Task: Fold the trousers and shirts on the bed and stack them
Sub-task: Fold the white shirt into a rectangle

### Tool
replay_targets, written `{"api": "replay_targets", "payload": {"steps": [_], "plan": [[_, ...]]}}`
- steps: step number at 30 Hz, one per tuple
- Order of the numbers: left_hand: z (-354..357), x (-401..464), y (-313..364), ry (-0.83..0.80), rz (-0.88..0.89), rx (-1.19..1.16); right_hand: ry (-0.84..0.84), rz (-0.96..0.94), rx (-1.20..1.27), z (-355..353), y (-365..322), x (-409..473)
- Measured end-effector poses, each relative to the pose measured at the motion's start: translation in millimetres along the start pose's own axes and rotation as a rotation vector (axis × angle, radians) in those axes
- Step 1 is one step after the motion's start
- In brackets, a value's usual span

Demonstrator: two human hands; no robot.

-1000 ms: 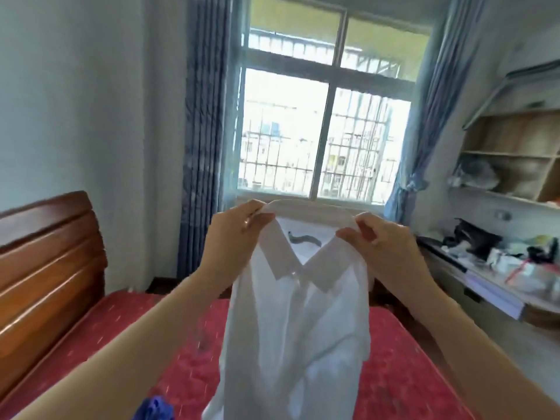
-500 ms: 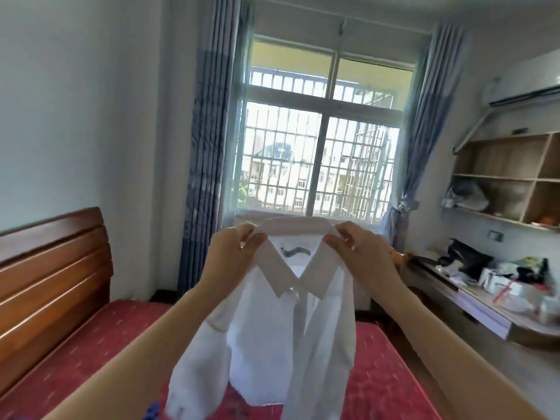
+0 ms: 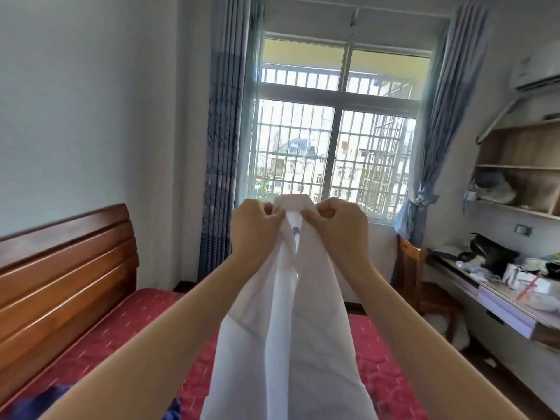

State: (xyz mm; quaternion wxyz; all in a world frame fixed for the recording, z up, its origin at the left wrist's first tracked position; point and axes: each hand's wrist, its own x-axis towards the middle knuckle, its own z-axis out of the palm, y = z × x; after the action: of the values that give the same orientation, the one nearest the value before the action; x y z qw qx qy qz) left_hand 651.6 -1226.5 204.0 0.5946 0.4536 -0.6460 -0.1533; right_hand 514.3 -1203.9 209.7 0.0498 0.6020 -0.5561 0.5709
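A white collared shirt [image 3: 288,328] hangs in the air in front of me, above the red bed [image 3: 127,322]. My left hand [image 3: 254,228] pinches the left side of its collar. My right hand [image 3: 339,228] pinches the right side, close to the left one. The two front panels hang down narrow and almost together, with the placket between them. A blue garment [image 3: 27,401] lies on the bed at the lower left, partly hidden by my left arm.
A wooden headboard [image 3: 60,268] runs along the left. A barred window [image 3: 333,153] with blue curtains is straight ahead. To the right stand a cluttered desk [image 3: 509,301], a wooden chair [image 3: 412,268] and wall shelves [image 3: 521,171].
My hands have come closer together at the collar, so the shirt front has narrowed into a long hanging strip. The view has tilted slightly upward.
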Motion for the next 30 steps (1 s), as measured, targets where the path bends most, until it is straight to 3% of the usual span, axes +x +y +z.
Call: {"api": "replay_targets", "payload": {"steps": [9, 13, 17, 21, 23, 26, 27, 30], "plan": [[-15, -9, 6, -0.037, -0.093, -0.361, -0.047, -0.146, 0.094, 9, -32, -25], [-28, -4, 2, -0.114, -0.075, -0.458, -0.267, -0.095, 0.231, 14, -41, -23], [-37, 5, -8, -0.039, -0.062, -0.372, -0.471, -0.057, 0.417, 16, -46, -13], [-38, 11, -22, -0.051, -0.087, -0.293, -0.653, -0.086, 0.387, 27, -44, -13], [-39, 14, -31, -0.112, -0.083, -0.291, -0.555, -0.189, 0.289, 31, -45, -11], [-43, 20, -45, -0.215, -0.035, -0.266, -0.17, -0.243, 0.196, 31, -42, 8], [-45, 22, -49, -0.244, -0.017, -0.269, -0.147, -0.231, 0.17, 30, -39, 17], [-49, 26, -56, -0.315, 0.032, -0.272, -0.489, -0.14, 0.078, 35, -33, 38]]}}
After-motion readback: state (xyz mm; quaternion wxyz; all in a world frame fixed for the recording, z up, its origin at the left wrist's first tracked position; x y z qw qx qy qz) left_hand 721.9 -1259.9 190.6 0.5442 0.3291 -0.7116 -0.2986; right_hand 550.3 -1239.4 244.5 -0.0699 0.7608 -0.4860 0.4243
